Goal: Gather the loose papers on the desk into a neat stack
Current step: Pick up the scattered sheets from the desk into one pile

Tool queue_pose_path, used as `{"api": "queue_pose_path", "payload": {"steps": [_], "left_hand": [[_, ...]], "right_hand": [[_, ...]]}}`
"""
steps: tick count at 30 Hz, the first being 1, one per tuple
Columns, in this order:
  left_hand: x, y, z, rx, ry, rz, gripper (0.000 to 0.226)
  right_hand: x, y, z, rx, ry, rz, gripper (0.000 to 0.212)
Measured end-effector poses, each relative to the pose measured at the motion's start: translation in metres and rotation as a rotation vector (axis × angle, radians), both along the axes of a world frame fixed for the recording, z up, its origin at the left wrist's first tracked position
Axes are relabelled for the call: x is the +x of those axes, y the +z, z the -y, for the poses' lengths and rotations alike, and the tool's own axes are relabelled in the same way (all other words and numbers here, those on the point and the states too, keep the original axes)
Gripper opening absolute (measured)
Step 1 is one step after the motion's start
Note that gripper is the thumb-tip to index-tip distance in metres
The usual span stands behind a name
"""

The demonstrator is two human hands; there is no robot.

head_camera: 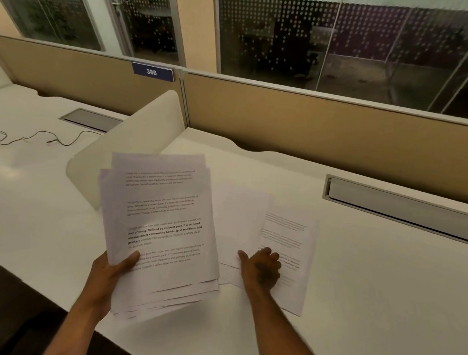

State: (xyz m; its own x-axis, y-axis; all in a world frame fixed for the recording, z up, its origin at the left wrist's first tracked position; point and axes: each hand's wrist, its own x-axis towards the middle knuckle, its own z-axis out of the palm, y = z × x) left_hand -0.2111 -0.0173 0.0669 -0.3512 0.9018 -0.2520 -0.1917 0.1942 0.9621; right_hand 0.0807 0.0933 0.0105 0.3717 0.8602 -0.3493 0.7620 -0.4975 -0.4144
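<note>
My left hand grips a fanned bundle of printed sheets at its lower left edge, thumb on top, holding it tilted above the white desk. To the right, a blank sheet lies on the desk, partly over a printed sheet. My right hand rests palm down where these two overlap, fingers curled on the paper; whether it pinches a sheet is unclear. The edges of the held bundle are uneven.
A curved white divider stands just behind the held bundle. A grey cable hatch is set into the desk at the right, another at the left with a thin black cable. A tan partition closes the back.
</note>
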Motion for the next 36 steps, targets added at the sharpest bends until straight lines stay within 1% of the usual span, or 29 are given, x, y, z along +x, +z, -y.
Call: {"api": "queue_pose_path", "payload": {"steps": [2, 3, 5, 7, 10, 12, 14, 16, 17, 19, 21, 22, 23, 25, 28, 30, 32, 33, 35, 36], "left_hand": [[-0.008, -0.003, 0.003, -0.010, 0.008, 0.005, 0.040], [-0.010, -0.005, 0.004, -0.018, 0.009, 0.003, 0.041], [-0.013, -0.011, 0.003, -0.027, 0.016, 0.004, 0.040], [-0.015, -0.016, 0.001, -0.030, 0.016, 0.007, 0.040], [-0.017, -0.018, -0.006, -0.032, -0.007, 0.005, 0.043], [-0.017, -0.017, -0.012, -0.029, -0.027, -0.004, 0.043], [-0.018, -0.014, -0.018, -0.023, -0.042, -0.007, 0.044], [-0.017, -0.009, -0.026, -0.020, -0.054, -0.006, 0.044], [-0.016, -0.007, -0.029, -0.015, -0.059, -0.006, 0.043], [-0.013, -0.004, -0.035, -0.003, -0.079, -0.013, 0.044], [-0.008, -0.001, -0.039, 0.010, -0.099, -0.021, 0.054], [-0.006, 0.000, -0.041, 0.014, -0.105, -0.024, 0.058], [-0.003, 0.000, -0.042, 0.015, -0.112, -0.030, 0.059], [0.002, -0.002, -0.043, 0.013, -0.124, -0.031, 0.051], [0.004, -0.005, -0.041, 0.007, -0.123, -0.029, 0.045], [0.001, -0.006, -0.039, -0.003, -0.121, -0.035, 0.045], [-0.004, -0.008, -0.036, -0.016, -0.108, -0.035, 0.044], [-0.006, -0.009, -0.034, -0.023, -0.093, -0.037, 0.043], [-0.012, -0.012, -0.030, -0.037, -0.057, -0.044, 0.041], [-0.015, -0.013, -0.029, -0.044, -0.045, -0.043, 0.040]], "right_hand": [[-0.008, -0.001, -0.006, -0.059, -0.025, 0.021, 0.068], [-0.010, -0.001, -0.010, -0.093, -0.074, -0.004, 0.066], [-0.011, -0.001, -0.019, -0.146, -0.218, -0.096, 0.060], [-0.010, -0.001, -0.025, -0.174, -0.316, -0.196, 0.050], [-0.004, 0.001, -0.028, -0.179, -0.367, -0.297, 0.037], [0.003, 0.011, -0.026, -0.116, -0.398, -0.342, 0.032], [0.018, 0.030, -0.025, 0.052, -0.461, -0.423, 0.024], [0.042, 0.058, -0.024, 0.385, -0.564, -0.481, 0.020], [0.056, 0.074, -0.023, 0.564, -0.606, -0.464, 0.019], [0.084, 0.102, -0.021, 0.868, -0.592, -0.294, 0.020], [0.101, 0.118, -0.013, 1.124, -0.462, -0.103, 0.023], [0.103, 0.121, -0.007, 1.191, -0.354, -0.049, 0.027], [0.101, 0.119, 0.001, 1.216, -0.232, -0.013, 0.029], [0.089, 0.101, 0.017, 1.174, 0.015, 0.104, 0.026], [0.061, 0.059, 0.034, 1.023, 0.290, 0.283, 0.042], [0.044, 0.033, 0.041, 0.920, 0.437, 0.335, 0.044], [0.032, 0.011, 0.047, 0.825, 0.551, 0.335, 0.043], [0.027, 0.001, 0.051, 0.755, 0.596, 0.306, 0.043], [0.019, -0.014, 0.057, 0.564, 0.671, 0.238, 0.045], [0.017, -0.019, 0.058, 0.427, 0.721, 0.207, 0.052]]}}
